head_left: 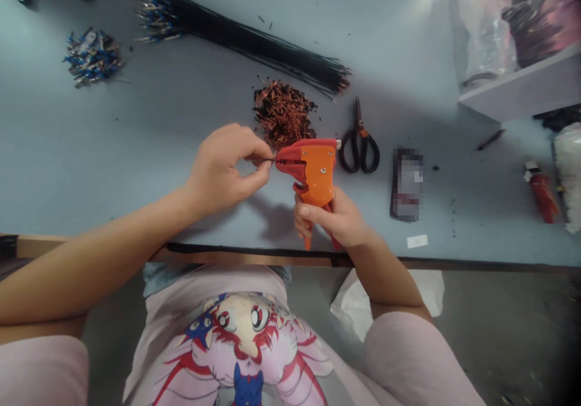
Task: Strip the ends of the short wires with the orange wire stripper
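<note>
My right hand (333, 215) grips the handles of an orange and red wire stripper (320, 173), held above the table's front part with its jaws facing left. Between the thumb and forefinger of my left hand (229, 167) is a thin dark wire (263, 159), its end at the stripper's jaws. How far the wire reaches inside the jaws is hidden. Just behind the tool lies a heap of copper strands and dark insulation scraps (284, 111). A long bundle of black wires (245, 40) with blue and metal terminals at its left end stretches across the back.
Black-handled scissors (361, 149) lie right of the stripper, beside a blurred phone-like object (407, 185). A pile of blue terminals (93, 57) sits at the far left. Plastic bags (488, 25), a raised shelf edge (521, 82) and a red lighter-like object (541, 193) occupy the right side.
</note>
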A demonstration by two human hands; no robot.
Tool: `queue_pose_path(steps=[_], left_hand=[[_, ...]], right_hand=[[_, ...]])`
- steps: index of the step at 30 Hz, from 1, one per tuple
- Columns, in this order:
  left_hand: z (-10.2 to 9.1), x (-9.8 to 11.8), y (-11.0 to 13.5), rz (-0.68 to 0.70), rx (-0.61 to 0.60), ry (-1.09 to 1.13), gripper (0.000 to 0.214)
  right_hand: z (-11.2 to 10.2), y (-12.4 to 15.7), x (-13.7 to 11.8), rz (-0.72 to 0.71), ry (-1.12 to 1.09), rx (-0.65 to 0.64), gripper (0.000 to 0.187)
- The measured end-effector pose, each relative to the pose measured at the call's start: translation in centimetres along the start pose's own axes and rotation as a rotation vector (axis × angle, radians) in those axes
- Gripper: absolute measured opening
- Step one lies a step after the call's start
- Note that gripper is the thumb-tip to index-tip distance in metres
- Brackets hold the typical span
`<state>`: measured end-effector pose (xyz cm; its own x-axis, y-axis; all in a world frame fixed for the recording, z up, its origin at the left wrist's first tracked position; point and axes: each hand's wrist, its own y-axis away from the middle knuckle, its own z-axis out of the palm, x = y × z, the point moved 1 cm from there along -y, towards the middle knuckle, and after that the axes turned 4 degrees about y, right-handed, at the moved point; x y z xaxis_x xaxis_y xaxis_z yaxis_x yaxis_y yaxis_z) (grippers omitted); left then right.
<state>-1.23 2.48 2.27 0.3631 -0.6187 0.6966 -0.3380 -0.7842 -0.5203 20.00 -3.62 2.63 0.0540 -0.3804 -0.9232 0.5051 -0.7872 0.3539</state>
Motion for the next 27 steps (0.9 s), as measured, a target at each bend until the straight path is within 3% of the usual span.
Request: queue_pose_path(steps=[8,12,16,19,23,27], left_hand=[[0.0,0.0,0.0,-0.013,-0.024,-0.008,0.009],[-0.1,-0.2,0.0,-0.053,-0.014,0.009,0.008],[-0.3,-0.2,-0.1,-0.129,0.014,-0.013,0.009],[-0.4,-0.2,-0.1,-0.106,0.023,0.012,0.011],[0.0,0.1,0.1,0.079,0.020,0.036,0.010],[0.7,0.5,0.6,0.133,-0.097,-0.010,0.006]], right_hand=[[0.5,-0.3,-0.1,0.007,-0.096,0.021,0.038],[0.0,-0.6,0.0,-0.007,-0.151,-0.016,0.031],[-0.9,-0.4,0.0,-0.008,-0.227,-0.022,0.044],[-1.2,-0.3,-0.2,-0.029,-0.204,0.098,0.041],[-0.9,-0.6,-0.3,-0.074,-0.109,0.351,0.040],[-0.4,-0.7,-0.5,-0.130,-0.033,0.418,0.043]])
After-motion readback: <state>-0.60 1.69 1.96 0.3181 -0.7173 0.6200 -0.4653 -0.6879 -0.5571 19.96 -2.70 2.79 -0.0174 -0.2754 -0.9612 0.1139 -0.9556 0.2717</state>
